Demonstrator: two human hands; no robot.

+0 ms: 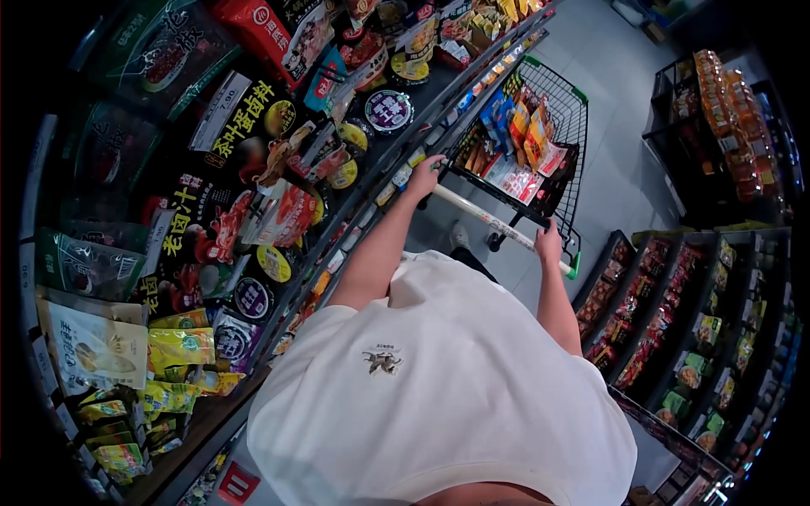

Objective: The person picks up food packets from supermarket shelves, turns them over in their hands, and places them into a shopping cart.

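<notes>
My left hand (426, 174) is closed round the left end of the shopping cart's handle bar (477, 209). At the bar's other end, my right hand (548, 242) grips it near the green corner piece. The shopping cart (582, 126) has a black wire basket with green trim and stands in front of me. Inside it lie several packaged goods, among them orange bags (533, 135), blue packets (498, 114) and a red-and-white pack (513, 179). Both arms reach forward past my white shirt (447, 371).
Close on the left, a shelf holds seasoning packets (283, 215), round tubs (389, 110) and yellow bags (181, 346). To the right stand a rack of packaged snacks (650, 304) and a display of orange-lidded jars (730, 118). Grey floor tiles (612, 169) run between them.
</notes>
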